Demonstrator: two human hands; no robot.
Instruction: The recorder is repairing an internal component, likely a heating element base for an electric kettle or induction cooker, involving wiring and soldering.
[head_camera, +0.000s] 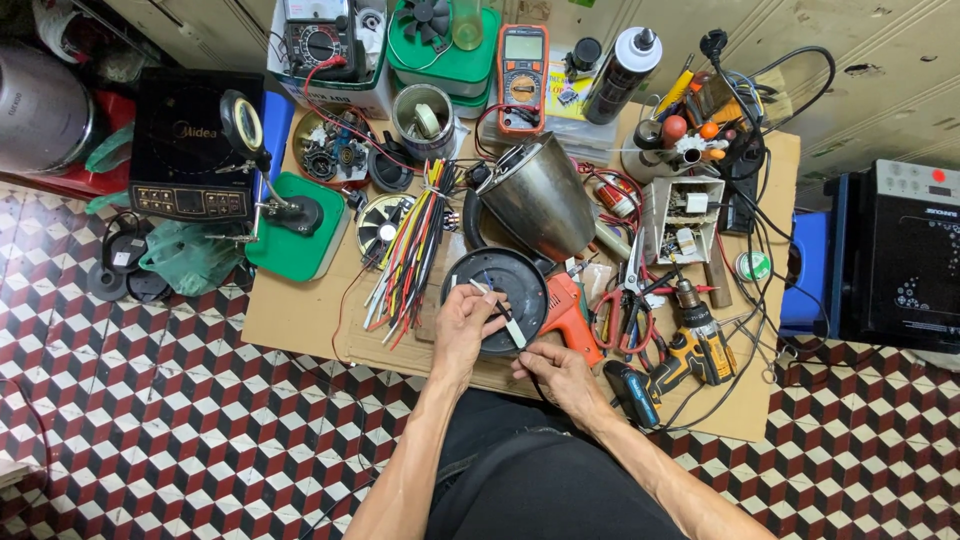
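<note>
Over black round base: left hand fingers pinch thin white strip; right hand fingers curled, grip unclear.

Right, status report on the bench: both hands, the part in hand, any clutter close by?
Left hand pinching a thin pale strip over black round base. Right hand gripping black cable. Orange tool and wire bundle crowd either side.

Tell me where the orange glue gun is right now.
In the head view, the orange glue gun lies on the cardboard-topped table, just right of the black round base, above the right hand.
</note>
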